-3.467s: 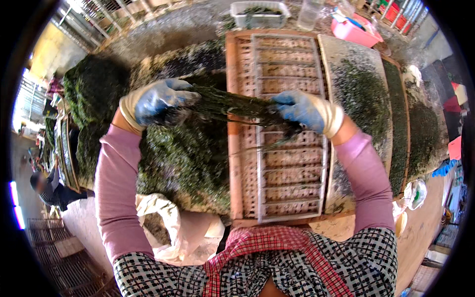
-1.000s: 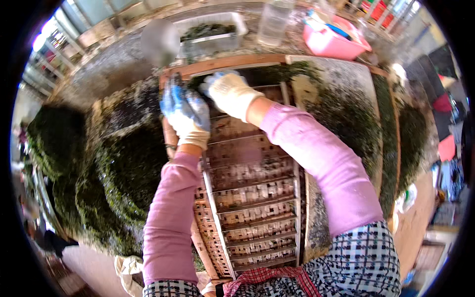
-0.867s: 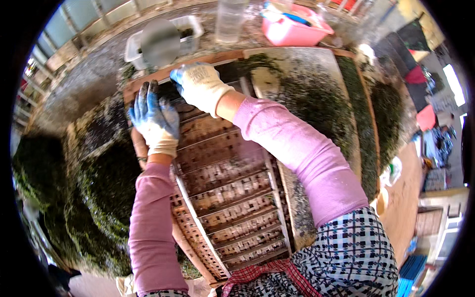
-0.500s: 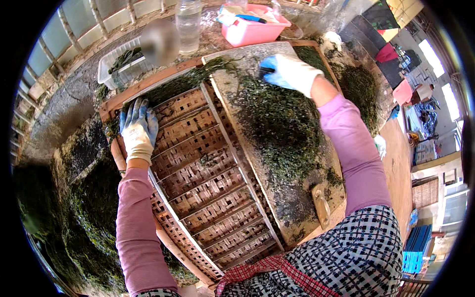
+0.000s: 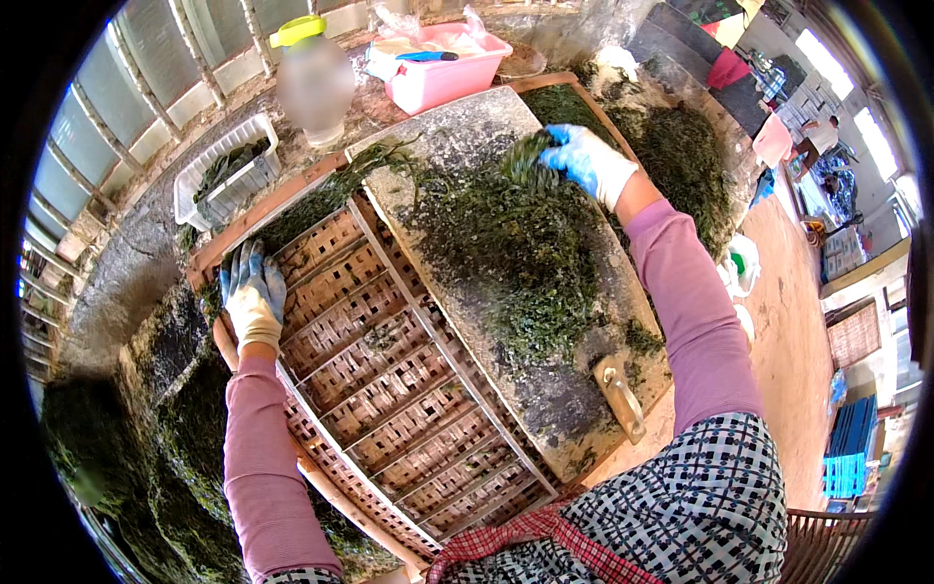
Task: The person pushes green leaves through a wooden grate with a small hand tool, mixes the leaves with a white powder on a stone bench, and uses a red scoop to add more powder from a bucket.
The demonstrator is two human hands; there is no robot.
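My right hand (image 5: pixel 589 164), in a white glove with blue fingers, is closed round a clump of dark green seaweed-like strands (image 5: pixel 530 162). It is over the far part of a stone-grey board (image 5: pixel 467 122) that bears a wide heap of the same green stuff (image 5: pixel 516 243). My left hand (image 5: pixel 252 292), gloved alike, lies flat with fingers stretched at the far left corner of a metal grid frame (image 5: pixel 425 321). Through the grid a woven bamboo mat (image 5: pixel 362 310) shows, with green strands (image 5: pixel 292 222) along its far end.
A wooden-handled block (image 5: pixel 620 399) rests on the board's near right corner. Beyond the frame stand a white basket (image 5: pixel 229 185), a jar with a yellow-green lid (image 5: pixel 298 31) and a pink tub (image 5: pixel 452 78). Dark green heaps flank both sides. Another person (image 5: pixel 822 136) is far off at right.
My right hand has come slightly nearer, and a green clump now shows in its fingers. My left hand stays flat on the frame's corner. The whole view has shifted a little.
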